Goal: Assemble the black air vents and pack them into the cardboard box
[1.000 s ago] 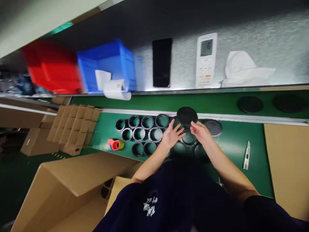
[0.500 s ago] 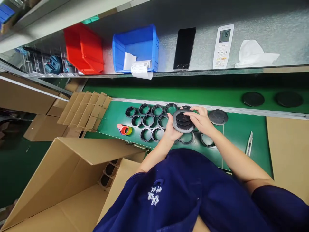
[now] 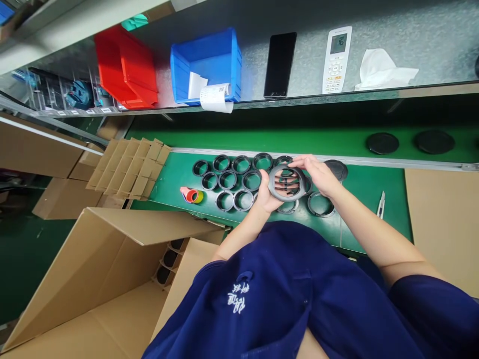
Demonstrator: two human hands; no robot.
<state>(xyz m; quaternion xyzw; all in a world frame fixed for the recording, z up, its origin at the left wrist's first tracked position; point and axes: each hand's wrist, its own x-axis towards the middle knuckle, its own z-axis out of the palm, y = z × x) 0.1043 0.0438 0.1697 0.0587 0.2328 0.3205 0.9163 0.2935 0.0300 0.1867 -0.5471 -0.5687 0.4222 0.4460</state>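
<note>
Black plastic is forming the round slatted frame (image 3: 274,187) that the person is holding up in the head view, just above the counter (image 3: 359,199) and in front of the chest. The left hand (image 3: 266,195) is grasping it from the left, its thumb lying along the near rim and its fingers showing through the open slats from behind. The right hand (image 3: 318,174) is reaching in from the other side, its fingers touching the upper right rim; whether they are gripping it or only resting there, I cannot tell.

Around and beneath the hands, black rings (image 3: 243,200) are standing close together in rows on the green counter. To the right of the right hand a dark disc (image 3: 338,170) is lying flat, with a utility knife (image 3: 380,205) lying farther right, near a cardboard sheet (image 3: 445,224). Left of the rings, a red and yellow roll (image 3: 193,196) is sitting near a cardboard divider (image 3: 129,168). An open carton (image 3: 112,289) is standing below, at the person's left. On the shelf (image 3: 254,55) above, a blue bin (image 3: 209,57), a phone (image 3: 280,65) and a white remote (image 3: 337,62) are resting.
</note>
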